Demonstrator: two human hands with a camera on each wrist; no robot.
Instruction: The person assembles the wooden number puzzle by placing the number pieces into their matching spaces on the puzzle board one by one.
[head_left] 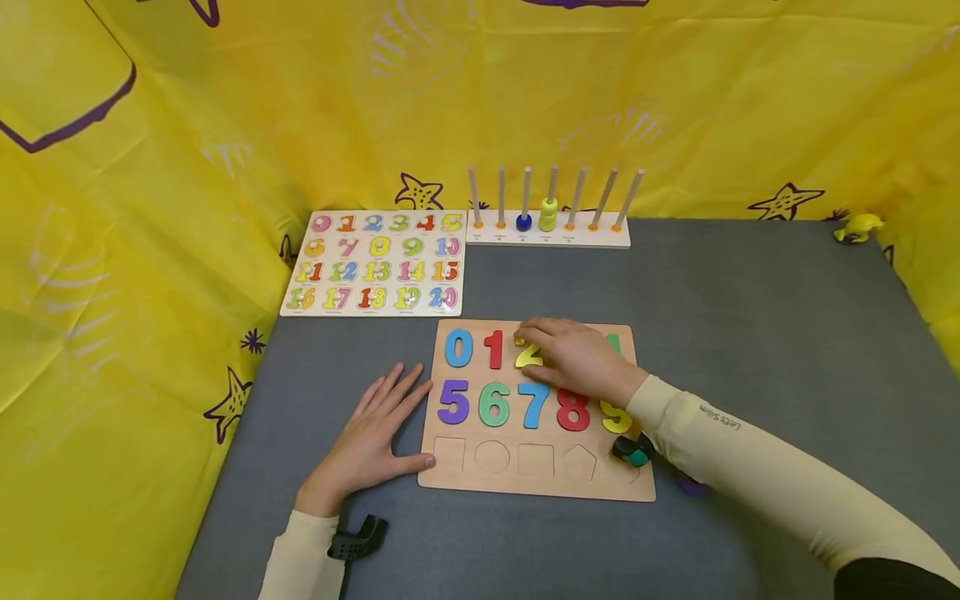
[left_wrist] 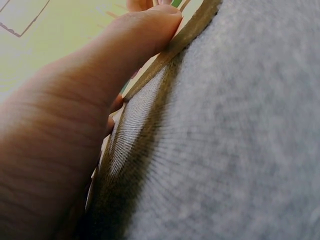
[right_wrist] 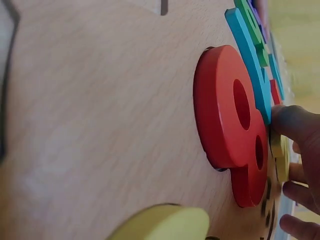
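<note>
Yellow numeral 2 [head_left: 529, 357]: pinched by right hand [head_left: 581, 357], upper row of puzzle board [head_left: 480, 481]. Left hand [head_left: 375, 440]: fingers extended, thumb touching board's left edge. Peg abacus [head_left: 600, 237] beyond board.

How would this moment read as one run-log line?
left hand: touching edge of tan rectangular wooden puzzle board; right hand: pinching yellow numeral 2; red numeral 8: on board

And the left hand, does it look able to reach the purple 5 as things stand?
Probably yes: the left hand touches the left edge of the board near the purple 5, nothing visible stands between them, and the right hand is at the yellow 2.
</note>
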